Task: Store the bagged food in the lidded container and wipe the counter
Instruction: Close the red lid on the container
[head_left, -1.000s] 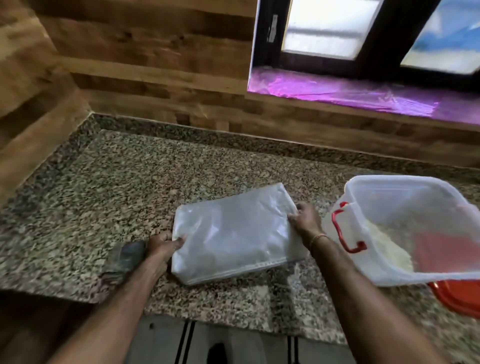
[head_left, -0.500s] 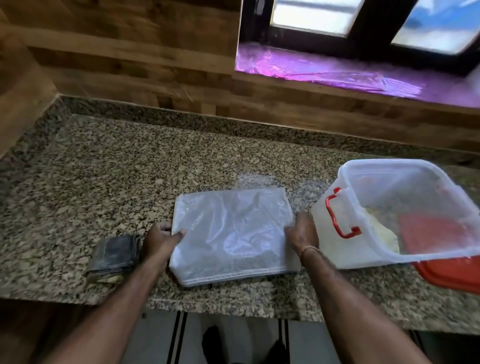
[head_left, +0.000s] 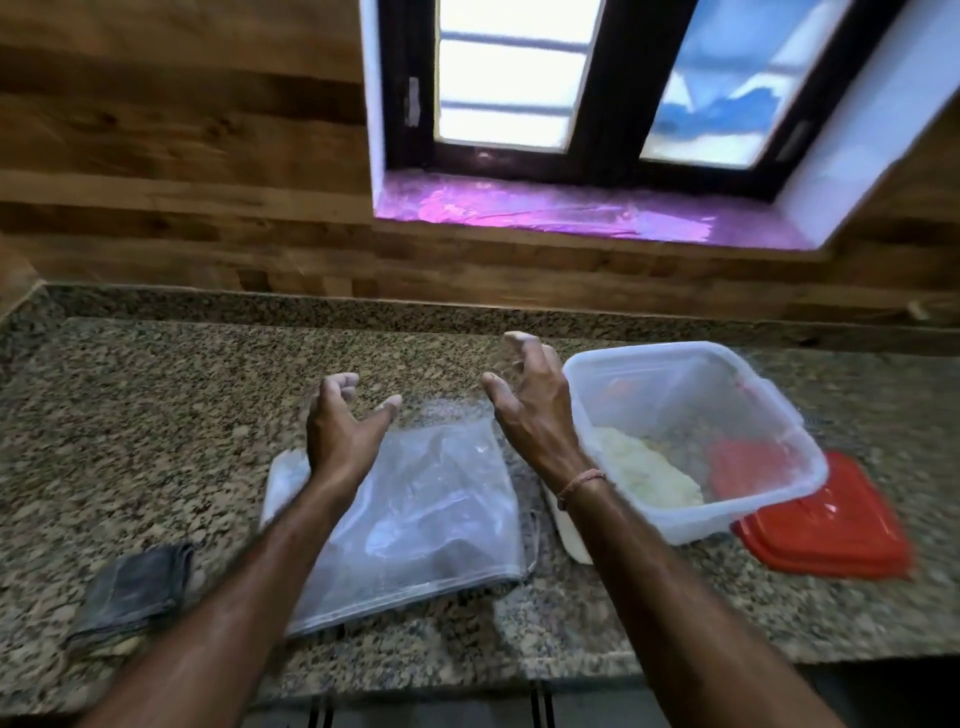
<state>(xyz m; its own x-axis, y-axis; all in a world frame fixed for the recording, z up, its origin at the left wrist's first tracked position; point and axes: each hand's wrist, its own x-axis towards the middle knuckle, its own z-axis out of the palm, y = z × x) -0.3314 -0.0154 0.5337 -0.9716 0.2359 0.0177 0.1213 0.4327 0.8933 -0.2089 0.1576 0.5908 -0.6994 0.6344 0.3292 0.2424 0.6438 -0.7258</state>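
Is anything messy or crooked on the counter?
Yes. The tub sits tilted, one side propped up on its red lid, with white food piled in its low corner. A dusty white patch shows on the counter just behind the bag.

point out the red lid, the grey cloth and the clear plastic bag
flat red plastic lid (head_left: 831, 535), head view, its top face
folded grey cloth (head_left: 137, 587), head view, its middle
flat clear plastic bag (head_left: 436, 514), head view, its middle

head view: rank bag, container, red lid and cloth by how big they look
1. bag and container: look alike, too close to rank
2. red lid, partly hidden under the container
3. cloth
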